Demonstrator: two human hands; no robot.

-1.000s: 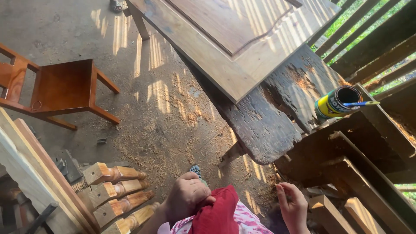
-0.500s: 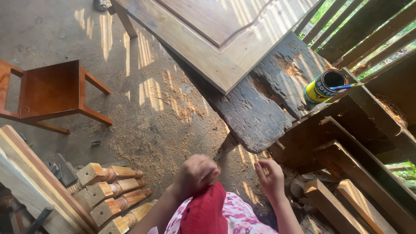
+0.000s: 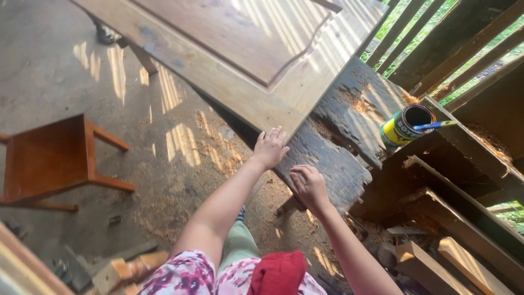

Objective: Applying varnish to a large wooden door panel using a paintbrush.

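Here two bare hands reach out over one dark, weathered plank (image 3: 333,158) that lies beneath one pale wooden door panel (image 3: 240,60). The left hand (image 3: 270,147) is open, its fingers spread flat, touching the lower edge of the door panel where it overhangs the plank. The right hand (image 3: 310,186) is loosely curled with nothing in it, resting on the near end of the plank, just beside the left hand. One open yellow tin (image 3: 406,125) lies tilted on a wooden ledge to the right, well apart from both hands, with one blue-handled stick (image 3: 436,125) across its mouth. One reddish wooden chair (image 3: 52,161) stands on the dusty floor (image 3: 180,180) to the left. Two short wooden blocks (image 3: 436,259) lie at the lower right, and one red cloth (image 3: 278,273) sits at the person's lap.
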